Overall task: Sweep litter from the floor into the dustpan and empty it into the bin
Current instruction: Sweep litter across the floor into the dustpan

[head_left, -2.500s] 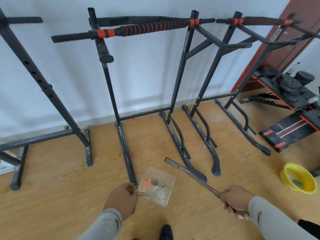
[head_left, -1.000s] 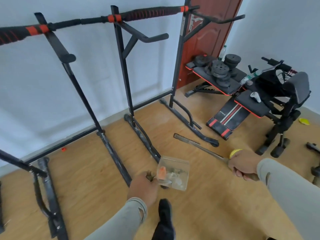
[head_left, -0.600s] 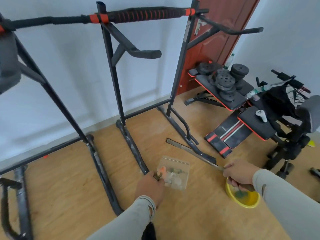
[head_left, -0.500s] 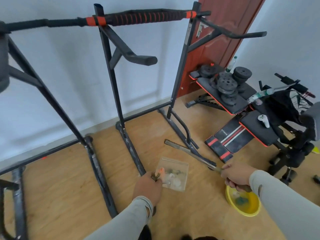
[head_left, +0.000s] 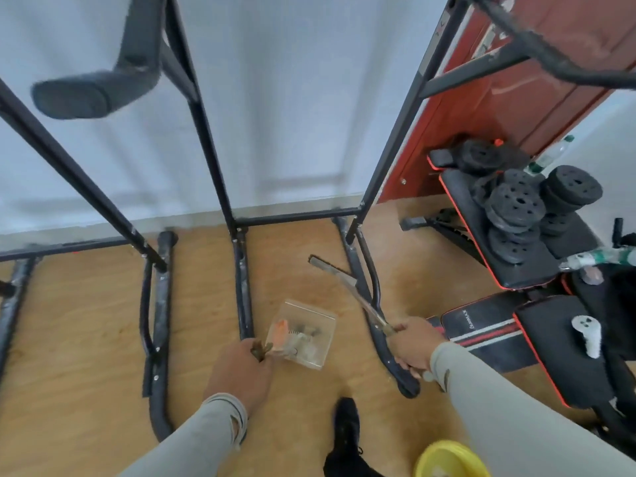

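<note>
Gripping dustpan point(head_left: 304, 333) | left hand point(head_left: 241, 371) | right hand point(head_left: 413, 346) clutching broom point(head_left: 347, 285) | bench print unreadable

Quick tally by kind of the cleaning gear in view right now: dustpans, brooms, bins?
Dustpan: 1, clear dustpan, litter inside, held by the left hand
Broom: 1, broom, gripped by the right hand
Bin: 1, yellow bin, at the bottom edge
Total: 3
</note>
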`<state>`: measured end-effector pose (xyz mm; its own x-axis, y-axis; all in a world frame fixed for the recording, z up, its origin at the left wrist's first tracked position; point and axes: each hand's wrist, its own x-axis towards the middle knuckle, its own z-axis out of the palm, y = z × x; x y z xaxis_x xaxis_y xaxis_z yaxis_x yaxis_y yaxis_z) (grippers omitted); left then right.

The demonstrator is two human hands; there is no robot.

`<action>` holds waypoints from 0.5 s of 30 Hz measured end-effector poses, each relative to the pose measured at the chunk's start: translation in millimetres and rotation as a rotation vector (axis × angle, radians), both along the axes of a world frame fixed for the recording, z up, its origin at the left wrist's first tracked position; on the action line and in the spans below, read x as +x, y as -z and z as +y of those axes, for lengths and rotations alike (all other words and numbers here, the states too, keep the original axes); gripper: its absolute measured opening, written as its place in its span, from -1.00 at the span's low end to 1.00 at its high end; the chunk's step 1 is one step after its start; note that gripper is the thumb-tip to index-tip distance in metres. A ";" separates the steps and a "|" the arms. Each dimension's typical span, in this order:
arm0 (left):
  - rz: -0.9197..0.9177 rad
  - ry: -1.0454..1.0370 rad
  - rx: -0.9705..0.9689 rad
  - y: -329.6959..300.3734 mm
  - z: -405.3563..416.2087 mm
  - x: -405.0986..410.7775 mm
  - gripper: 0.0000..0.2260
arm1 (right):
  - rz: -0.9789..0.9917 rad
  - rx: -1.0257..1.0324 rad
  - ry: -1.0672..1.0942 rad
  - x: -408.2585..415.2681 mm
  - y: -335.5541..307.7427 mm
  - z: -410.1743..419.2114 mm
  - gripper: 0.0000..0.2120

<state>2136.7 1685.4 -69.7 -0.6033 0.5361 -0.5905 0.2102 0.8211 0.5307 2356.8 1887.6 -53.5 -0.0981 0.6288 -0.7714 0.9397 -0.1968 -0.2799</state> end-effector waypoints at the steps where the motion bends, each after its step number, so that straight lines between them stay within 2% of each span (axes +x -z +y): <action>1: 0.006 -0.019 -0.017 4.9 13.1 6.6 -0.85 | -0.008 0.012 -0.068 -1.4 9.8 22.4 -0.89; 6: 0.029 -0.112 -0.083 39.9 48.6 28.9 -0.89 | -0.041 0.048 -0.245 -28.4 57.2 121.7 -0.83; 8: 0.038 -0.140 -0.117 51.8 53.7 33.6 -0.98 | -0.042 0.064 -0.227 -42.8 78.6 148.7 -0.83; 9: 0.038 -0.141 -0.143 56.6 56.6 34.8 -0.93 | -0.046 0.053 -0.199 -48.1 93.0 161.3 -0.81; 12: 0.061 -0.094 -0.189 70.9 65.7 38.7 -0.89 | -0.043 -0.001 -0.247 -54.8 138.1 182.7 -0.70; 15: 0.073 -0.025 -0.202 78.7 74.5 43.9 -0.96 | -0.047 -0.036 -0.362 -42.8 170.6 167.3 -0.61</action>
